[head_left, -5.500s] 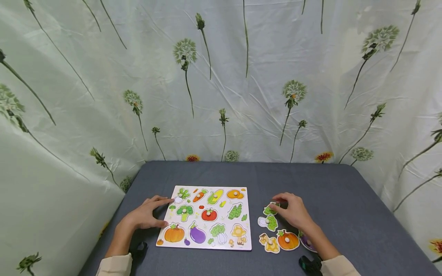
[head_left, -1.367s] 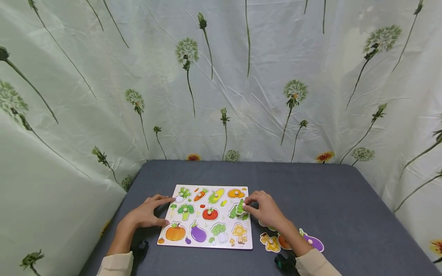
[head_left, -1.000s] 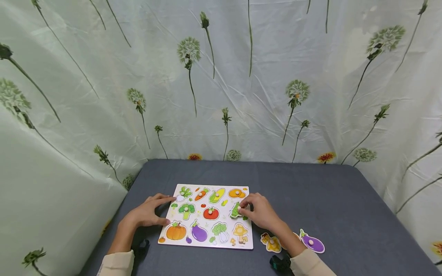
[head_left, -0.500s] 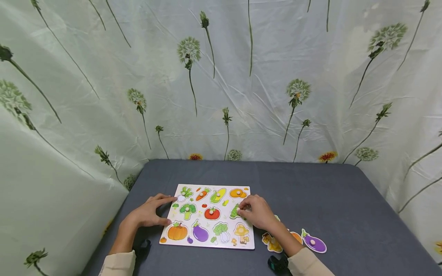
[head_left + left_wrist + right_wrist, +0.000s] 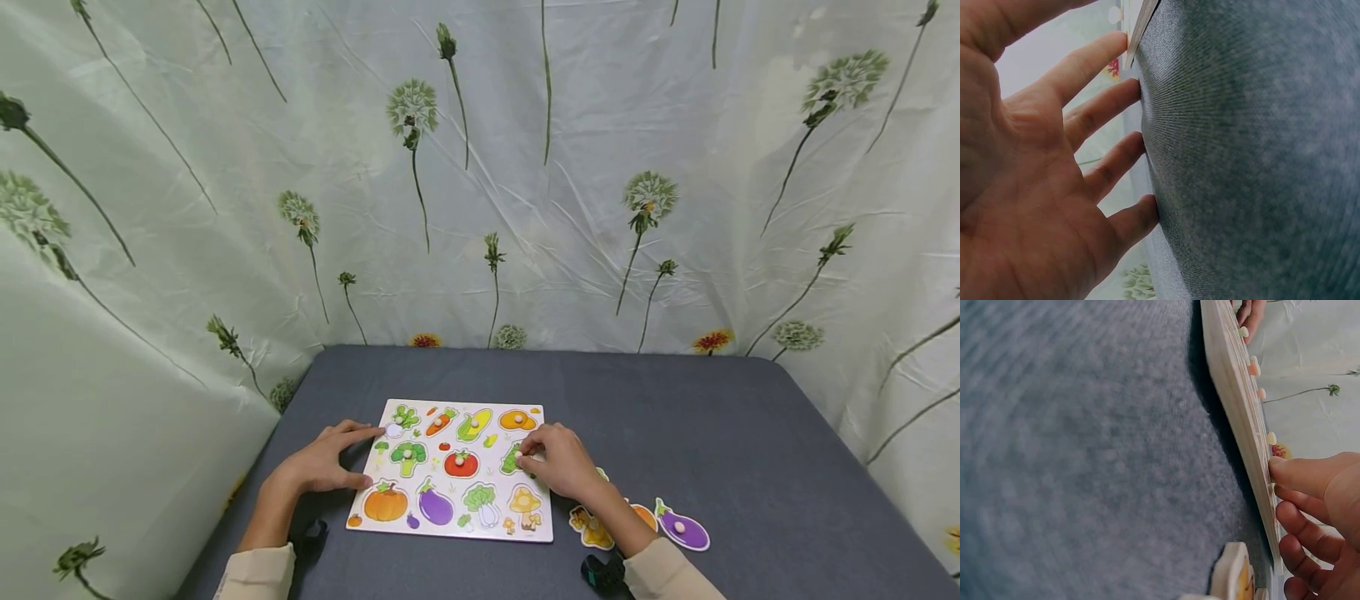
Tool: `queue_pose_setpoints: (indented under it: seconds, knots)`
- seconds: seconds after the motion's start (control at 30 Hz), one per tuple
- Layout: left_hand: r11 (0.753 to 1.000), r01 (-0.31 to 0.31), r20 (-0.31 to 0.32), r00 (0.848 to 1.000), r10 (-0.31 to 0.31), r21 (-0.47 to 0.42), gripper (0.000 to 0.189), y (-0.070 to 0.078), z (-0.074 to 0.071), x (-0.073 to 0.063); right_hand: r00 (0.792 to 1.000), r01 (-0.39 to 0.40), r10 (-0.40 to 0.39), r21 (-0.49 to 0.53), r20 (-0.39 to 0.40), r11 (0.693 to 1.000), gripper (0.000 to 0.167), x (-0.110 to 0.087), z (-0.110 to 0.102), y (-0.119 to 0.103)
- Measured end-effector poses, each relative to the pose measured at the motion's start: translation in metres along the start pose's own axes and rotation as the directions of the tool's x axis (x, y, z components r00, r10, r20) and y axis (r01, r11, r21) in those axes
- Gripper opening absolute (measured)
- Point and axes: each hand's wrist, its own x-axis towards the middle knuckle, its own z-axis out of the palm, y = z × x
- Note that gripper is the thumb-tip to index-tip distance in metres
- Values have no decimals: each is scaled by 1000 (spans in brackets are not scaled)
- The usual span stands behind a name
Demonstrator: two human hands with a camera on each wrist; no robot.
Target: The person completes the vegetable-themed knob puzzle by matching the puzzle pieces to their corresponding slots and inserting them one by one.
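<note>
The green piece had moved leftward onto the board, probably nearly fitted, at lower centre; the right hand pinched it, and the left hand touched the board's edge with spread fingers.

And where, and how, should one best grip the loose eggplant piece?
Probably by its pale knob, pinched from above: the eggplant piece lies flat, knob up. Approaching from its right seems best, since the orange piece is close on its left.

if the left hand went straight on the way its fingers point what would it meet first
Most likely the puzzle board: the left hand seems to be right against its left edge, though exact contact is hard to judge.
</note>
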Motion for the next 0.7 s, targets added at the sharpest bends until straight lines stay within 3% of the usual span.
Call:
queue_pose_setpoints:
  seconds: [0.4,0.7]
  knots:
    - [1000,20,0,1000,-20,6,86,4,-2,0,1000,-18,18,94,4,995,13,-6,-9,-2]
    - [1000,14,1,1000,-14,-2,86,3,0,-1,1000,10,-7,98,-27,995,13,-12,-18,4]
